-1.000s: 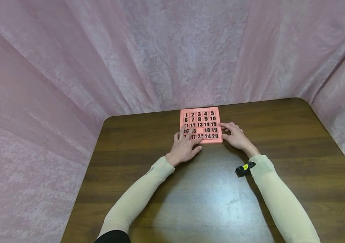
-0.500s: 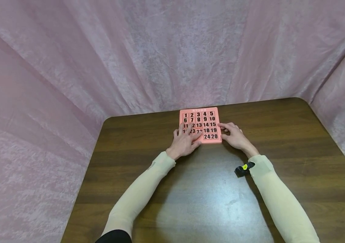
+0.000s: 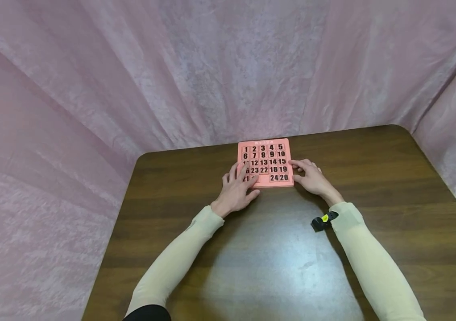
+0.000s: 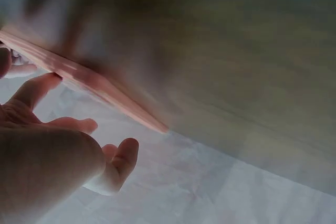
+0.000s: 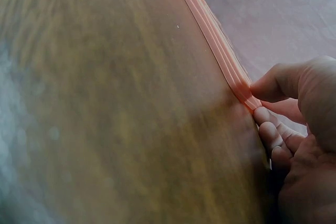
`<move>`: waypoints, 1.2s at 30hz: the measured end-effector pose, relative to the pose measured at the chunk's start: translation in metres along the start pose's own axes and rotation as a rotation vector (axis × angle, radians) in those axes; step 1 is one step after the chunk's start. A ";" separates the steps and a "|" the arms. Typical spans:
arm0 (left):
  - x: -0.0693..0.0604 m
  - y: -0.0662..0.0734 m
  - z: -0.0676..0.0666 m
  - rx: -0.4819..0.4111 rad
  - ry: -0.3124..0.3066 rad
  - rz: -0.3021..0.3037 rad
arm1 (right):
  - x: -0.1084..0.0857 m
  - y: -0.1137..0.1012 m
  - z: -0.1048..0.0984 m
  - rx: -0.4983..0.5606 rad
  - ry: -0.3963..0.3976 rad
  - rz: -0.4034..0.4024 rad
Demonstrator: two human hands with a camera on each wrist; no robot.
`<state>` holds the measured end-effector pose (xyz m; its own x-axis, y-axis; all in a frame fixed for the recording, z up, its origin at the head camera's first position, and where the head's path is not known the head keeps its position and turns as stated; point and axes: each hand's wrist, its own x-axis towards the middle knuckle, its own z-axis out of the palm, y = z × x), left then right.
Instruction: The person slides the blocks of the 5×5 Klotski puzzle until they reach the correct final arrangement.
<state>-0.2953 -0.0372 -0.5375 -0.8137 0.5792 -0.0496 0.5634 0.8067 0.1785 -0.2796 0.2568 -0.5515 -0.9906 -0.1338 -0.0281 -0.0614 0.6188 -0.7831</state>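
A pink sliding number puzzle (image 3: 266,141) lies flat near the table's far edge, its black-numbered tiles facing up. There is a vacant slot (image 3: 264,180) in the bottom row, third from the left. My left hand (image 3: 234,191) reaches over the puzzle's lower left with fingers spread, the index fingertip on a bottom-row tile. Its fingers partly cover the tiles there. At the right side my right hand (image 3: 311,180) holds the puzzle's edge. In the right wrist view the thumb (image 5: 275,83) presses the pink edge near the corner, with curled fingers (image 5: 270,132) beside it.
The brown wooden table (image 3: 180,174) has rounded far corners. Pink velvet curtain (image 3: 252,67) hangs close behind it and at both sides. A black device with a yellow mark (image 3: 321,222) sits at the right wrist. Light glares on the table's near middle.
The 22 tile has moved up from the bottom row, shifting the vacant slot down. My left hand first moved over the lower middle, then drew back left. My right hand stays at the edge.
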 end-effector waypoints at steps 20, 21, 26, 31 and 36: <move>0.000 0.007 0.005 -0.054 -0.019 0.008 | 0.001 0.002 0.002 0.000 0.007 0.004; 0.001 0.008 0.004 -0.053 -0.025 0.007 | 0.001 0.002 0.002 -0.001 0.006 0.005; 0.005 0.015 0.004 -0.047 -0.043 0.008 | 0.001 0.003 0.001 -0.004 0.009 0.007; 0.006 0.015 0.000 -0.053 -0.065 0.009 | 0.002 0.004 0.002 -0.012 0.014 -0.006; 0.011 0.001 -0.001 -0.044 -0.046 -0.049 | 0.001 0.003 0.003 -0.006 0.019 -0.007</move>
<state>-0.3035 -0.0299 -0.5364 -0.8319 0.5450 -0.1044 0.5156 0.8288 0.2175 -0.2807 0.2563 -0.5558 -0.9923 -0.1237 -0.0112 -0.0689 0.6230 -0.7792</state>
